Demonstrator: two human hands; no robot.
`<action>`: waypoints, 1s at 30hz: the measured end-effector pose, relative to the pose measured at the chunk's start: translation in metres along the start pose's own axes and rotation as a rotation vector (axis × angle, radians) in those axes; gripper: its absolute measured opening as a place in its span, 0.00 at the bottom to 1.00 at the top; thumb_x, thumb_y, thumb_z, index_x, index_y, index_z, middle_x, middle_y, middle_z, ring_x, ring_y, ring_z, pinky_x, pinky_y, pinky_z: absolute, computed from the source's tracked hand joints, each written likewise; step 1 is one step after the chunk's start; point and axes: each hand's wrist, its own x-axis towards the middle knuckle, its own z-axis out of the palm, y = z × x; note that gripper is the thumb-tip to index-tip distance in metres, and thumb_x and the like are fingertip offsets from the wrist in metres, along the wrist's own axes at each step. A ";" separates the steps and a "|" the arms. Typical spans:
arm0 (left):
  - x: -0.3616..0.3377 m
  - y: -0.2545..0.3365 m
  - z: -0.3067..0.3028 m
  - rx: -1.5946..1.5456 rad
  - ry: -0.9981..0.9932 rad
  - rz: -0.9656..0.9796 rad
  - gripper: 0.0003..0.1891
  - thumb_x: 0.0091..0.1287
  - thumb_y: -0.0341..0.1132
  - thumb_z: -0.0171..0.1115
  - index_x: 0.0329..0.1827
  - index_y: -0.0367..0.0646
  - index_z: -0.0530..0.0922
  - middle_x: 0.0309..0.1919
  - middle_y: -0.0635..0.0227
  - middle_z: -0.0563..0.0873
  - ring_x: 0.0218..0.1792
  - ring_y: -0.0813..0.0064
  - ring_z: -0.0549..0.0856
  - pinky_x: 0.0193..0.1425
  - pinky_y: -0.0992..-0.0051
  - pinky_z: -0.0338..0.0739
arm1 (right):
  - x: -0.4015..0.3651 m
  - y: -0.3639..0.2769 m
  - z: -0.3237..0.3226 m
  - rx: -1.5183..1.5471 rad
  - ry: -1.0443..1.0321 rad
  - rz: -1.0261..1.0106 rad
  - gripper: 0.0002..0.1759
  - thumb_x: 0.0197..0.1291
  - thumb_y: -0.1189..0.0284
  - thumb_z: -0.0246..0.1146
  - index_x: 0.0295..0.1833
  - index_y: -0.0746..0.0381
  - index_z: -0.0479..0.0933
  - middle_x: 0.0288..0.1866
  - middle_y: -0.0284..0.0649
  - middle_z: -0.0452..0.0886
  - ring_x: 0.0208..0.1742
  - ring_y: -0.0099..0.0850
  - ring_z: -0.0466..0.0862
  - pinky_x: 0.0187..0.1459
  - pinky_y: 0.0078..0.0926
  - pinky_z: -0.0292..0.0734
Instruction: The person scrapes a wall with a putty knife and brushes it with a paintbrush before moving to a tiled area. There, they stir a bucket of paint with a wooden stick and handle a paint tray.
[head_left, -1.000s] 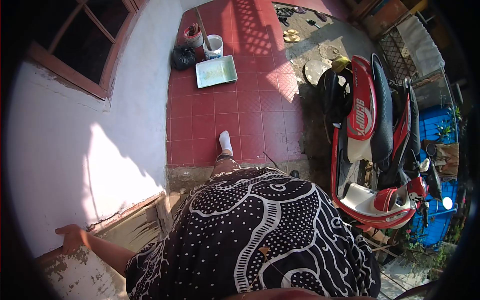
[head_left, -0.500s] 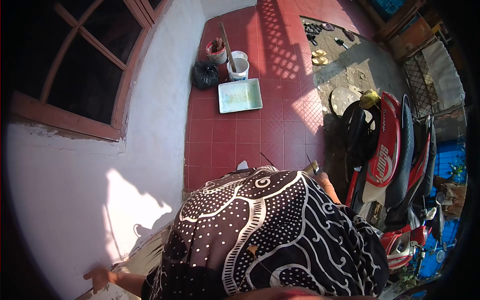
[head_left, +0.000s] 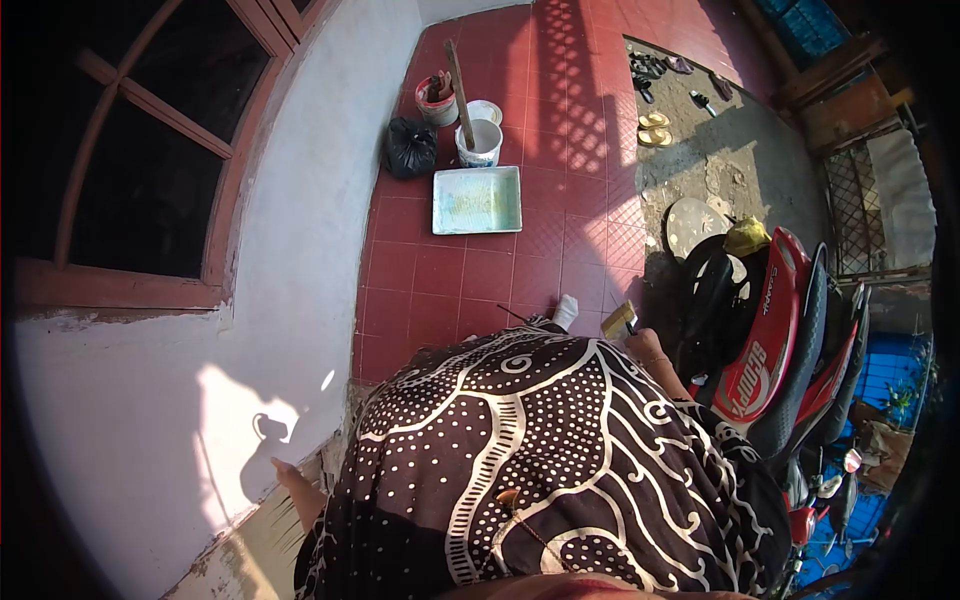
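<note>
My right hand is closed around a paintbrush with pale yellowish bristles, held low at my right side over the tiled floor. My left hand reaches out to the left, its fingertips right at the lower part of the white wall. It appears nearly edge-on, fingers stretched out, with nothing visible in it. A black and white patterned garment fills the lower middle and hides much of both arms.
Ahead on the red tiles stand a paint tray, a white bucket with a stick, a red-rimmed bucket and a black plastic bag. A red scooter is parked close on the right. Sandals lie farther off.
My left hand has moved up and forward along the wall, its fingers less spread in view. The brush in my right hand shows more fully. The camera view has shifted slightly.
</note>
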 end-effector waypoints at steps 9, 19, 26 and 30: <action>0.035 0.237 0.167 -0.151 -0.559 0.281 0.41 0.59 0.58 0.55 0.56 0.20 0.63 0.47 0.39 0.76 0.49 0.49 0.78 0.54 0.61 0.72 | 0.130 0.127 -0.084 -1.250 -0.150 -0.560 0.08 0.46 0.67 0.60 0.30 0.55 0.82 0.27 0.39 0.83 0.31 0.33 0.85 0.32 0.31 0.77; 0.030 0.444 0.175 -0.413 -0.502 0.216 0.29 0.62 0.49 0.57 0.55 0.32 0.70 0.48 0.51 0.79 0.47 0.61 0.80 0.51 0.67 0.74 | 0.175 0.024 -0.174 0.289 -0.222 -0.176 0.11 0.54 0.70 0.58 0.31 0.69 0.76 0.23 0.43 0.79 0.20 0.31 0.79 0.17 0.27 0.69; -0.009 0.580 0.146 -0.946 -1.065 0.248 0.27 0.68 0.51 0.50 0.57 0.35 0.68 0.48 0.57 0.76 0.46 0.70 0.78 0.50 0.71 0.74 | 0.113 -0.188 -0.182 0.862 -0.662 -0.320 0.11 0.59 0.70 0.56 0.35 0.69 0.74 0.24 0.41 0.78 0.18 0.25 0.75 0.20 0.19 0.68; -0.014 0.643 0.134 -1.085 -1.244 0.351 0.28 0.67 0.57 0.47 0.53 0.39 0.71 0.42 0.65 0.78 0.40 0.76 0.79 0.47 0.73 0.75 | 0.112 -0.239 -0.201 0.861 -0.915 -0.422 0.11 0.62 0.68 0.56 0.41 0.67 0.75 0.28 0.40 0.80 0.24 0.25 0.78 0.26 0.19 0.73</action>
